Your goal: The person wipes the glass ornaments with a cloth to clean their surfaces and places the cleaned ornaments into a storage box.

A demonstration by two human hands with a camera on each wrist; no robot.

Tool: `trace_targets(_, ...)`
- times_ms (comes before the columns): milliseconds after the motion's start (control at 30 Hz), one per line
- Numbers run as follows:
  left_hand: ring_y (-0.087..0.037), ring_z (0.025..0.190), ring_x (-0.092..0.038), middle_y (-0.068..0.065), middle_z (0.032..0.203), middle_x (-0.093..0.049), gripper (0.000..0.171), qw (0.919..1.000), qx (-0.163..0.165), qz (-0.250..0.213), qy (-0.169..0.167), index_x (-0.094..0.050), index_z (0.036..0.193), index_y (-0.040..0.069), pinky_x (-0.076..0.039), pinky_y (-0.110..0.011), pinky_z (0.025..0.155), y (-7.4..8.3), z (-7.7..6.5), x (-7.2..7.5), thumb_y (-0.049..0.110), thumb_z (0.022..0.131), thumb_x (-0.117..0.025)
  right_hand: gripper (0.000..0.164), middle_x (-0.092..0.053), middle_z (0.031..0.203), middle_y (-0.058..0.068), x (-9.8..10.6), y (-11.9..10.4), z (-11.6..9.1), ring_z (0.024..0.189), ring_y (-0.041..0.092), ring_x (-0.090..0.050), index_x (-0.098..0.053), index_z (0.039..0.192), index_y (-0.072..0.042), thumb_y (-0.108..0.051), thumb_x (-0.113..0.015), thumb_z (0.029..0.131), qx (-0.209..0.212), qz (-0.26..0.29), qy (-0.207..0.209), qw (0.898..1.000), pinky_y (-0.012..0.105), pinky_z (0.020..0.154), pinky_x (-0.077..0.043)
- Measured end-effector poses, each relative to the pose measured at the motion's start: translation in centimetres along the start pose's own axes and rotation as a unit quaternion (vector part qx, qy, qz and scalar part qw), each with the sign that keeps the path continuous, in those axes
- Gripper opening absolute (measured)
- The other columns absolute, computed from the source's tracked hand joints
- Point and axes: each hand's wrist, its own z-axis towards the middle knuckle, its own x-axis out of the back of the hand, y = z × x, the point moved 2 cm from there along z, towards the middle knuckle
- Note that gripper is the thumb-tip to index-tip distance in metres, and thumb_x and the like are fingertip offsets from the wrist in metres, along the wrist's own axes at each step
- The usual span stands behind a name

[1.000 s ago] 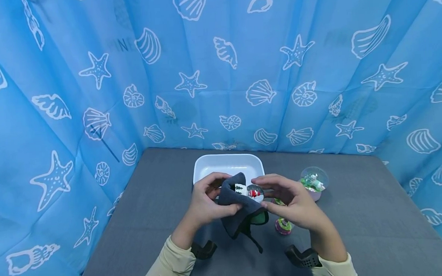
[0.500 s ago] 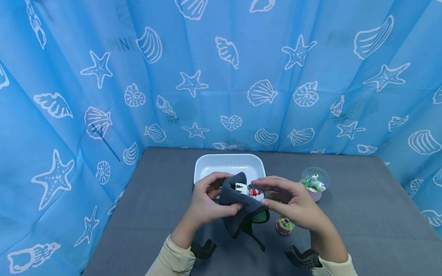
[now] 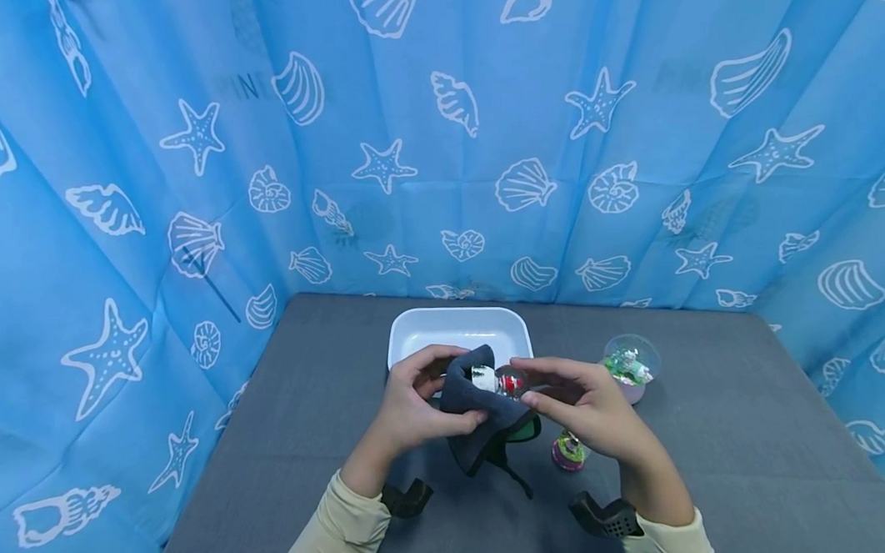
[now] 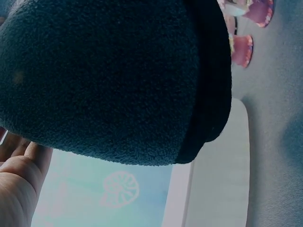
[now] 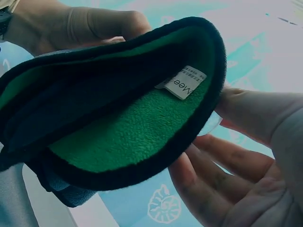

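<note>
A small snow globe (image 3: 511, 382) with a red figure inside lies on its side, its white base tucked in a dark blue-grey cloth (image 3: 467, 451). My left hand (image 3: 417, 403) grips the cloth round the base, thumb in front. My right hand (image 3: 592, 398) holds the clear dome between thumb and fingers. In the right wrist view the cloth's green side (image 5: 128, 142) and white label (image 5: 184, 82) show, with a sliver of the dome (image 5: 210, 124) by the right fingers. The fuzzy cloth (image 4: 104, 80) fills most of the left wrist view and hides the globe.
A white tray (image 3: 520, 327) stands behind the hands. To the right, a larger snow globe (image 3: 631, 370) sits on the grey table (image 3: 736, 428). A small pink-based ornament (image 3: 569, 454) stands near the right wrist. Blue shell-print curtain (image 3: 423, 186) surrounds the table.
The small snow globe has turned in the fingers: the tree print on its base and the red figure show less. The right hand's fingers have shifted slightly; the left hand stays put.
</note>
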Motion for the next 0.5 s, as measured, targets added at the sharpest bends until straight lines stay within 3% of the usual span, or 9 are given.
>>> trace_targets(500,-0.018,0.113,-0.072,-0.022,0.128,-0.069,0.067,0.9999,-0.008,-0.010,-0.009,-0.066,0.133,0.003,-0.064,-0.034,0.094,-0.16,-0.02,-0.29,-0.004,0.072,-0.092,0.028,-0.077,0.110,0.014,-0.19,0.25,0.02,0.080,0.011,-0.071,-0.070,0.130,-0.002,0.001,-0.066,0.103,-0.029,-0.011,0.000,1.000,0.028,0.071,-0.064)
